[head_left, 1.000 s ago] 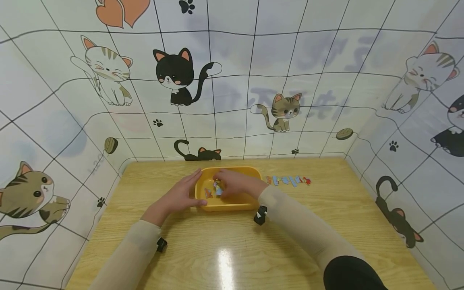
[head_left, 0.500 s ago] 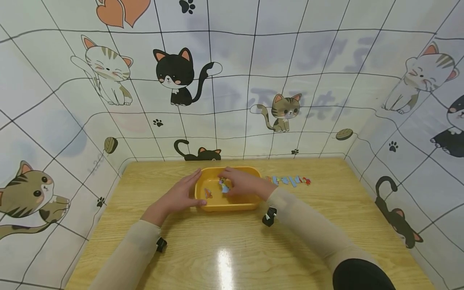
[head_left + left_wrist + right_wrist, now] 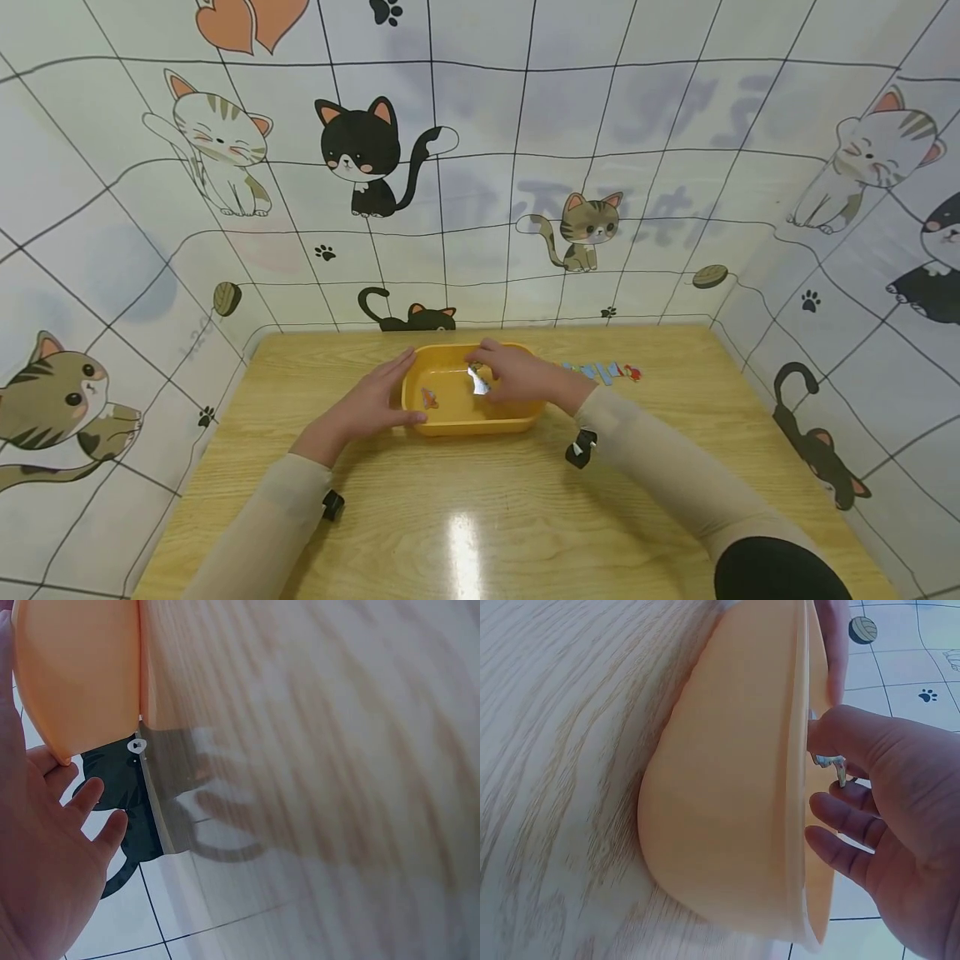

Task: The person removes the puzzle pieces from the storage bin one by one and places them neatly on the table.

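My left hand (image 3: 372, 404) spans the left end of a yellow plastic tray (image 3: 472, 428), its fingertips at the far rim and its thumb by the near rim. In the left wrist view, several fingers spread loosely beside the tray's corner. Over the inside of the tray, my right hand (image 3: 519, 375) pinches a small flat cut-out piece (image 3: 477, 382), glossy and catching the light. From the right wrist, that piece shows edge-on between thumb and finger, just past the rim. A small orange cut-out piece (image 3: 429, 398) lies on the tray's floor toward the left.
Right of the tray, several small blue and red cut-out pieces (image 3: 611, 372) lie in a row on the wooden table (image 3: 420, 517), partly hidden by my right wrist. A white backdrop (image 3: 480, 250) with cartoon cats stands behind the table and along both sides.
My right hand has moved to the right and slightly away with the cut-out piece, which has tilted and now shines. My left hand stays at the tray's end. The orange piece has not moved.
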`<state>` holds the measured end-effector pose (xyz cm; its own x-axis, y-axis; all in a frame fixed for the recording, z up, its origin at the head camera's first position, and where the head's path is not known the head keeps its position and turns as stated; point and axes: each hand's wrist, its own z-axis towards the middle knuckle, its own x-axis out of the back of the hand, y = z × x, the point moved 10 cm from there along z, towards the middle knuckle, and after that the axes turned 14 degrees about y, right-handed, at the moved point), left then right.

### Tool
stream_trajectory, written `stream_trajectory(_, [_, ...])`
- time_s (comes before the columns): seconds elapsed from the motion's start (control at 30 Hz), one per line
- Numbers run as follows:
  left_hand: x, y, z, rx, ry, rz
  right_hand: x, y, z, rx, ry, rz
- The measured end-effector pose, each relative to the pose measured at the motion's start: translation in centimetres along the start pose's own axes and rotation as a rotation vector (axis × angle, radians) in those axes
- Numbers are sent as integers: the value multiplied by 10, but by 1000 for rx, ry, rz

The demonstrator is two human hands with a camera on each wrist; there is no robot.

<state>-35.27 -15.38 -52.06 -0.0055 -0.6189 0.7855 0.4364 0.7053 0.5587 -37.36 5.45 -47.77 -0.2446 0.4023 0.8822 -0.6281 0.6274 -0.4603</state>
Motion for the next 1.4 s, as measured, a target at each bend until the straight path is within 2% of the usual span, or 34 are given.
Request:
stream_trajectory(0.2, [1, 2, 0, -4, 2, -5, 7, -1, -8, 27, 18, 4])
stream_trajectory(0.5, [3, 5, -2, -10, -2, -10, 20, 6, -21, 24, 48, 17])
stream_trajectory(1.17, [1, 4, -1, -17, 0, 9, 60, 33, -64, -22, 171, 18])
stream_trajectory(1.4, [2, 4, -1, -8, -2, 5, 70, 41, -81, -56, 161, 38])
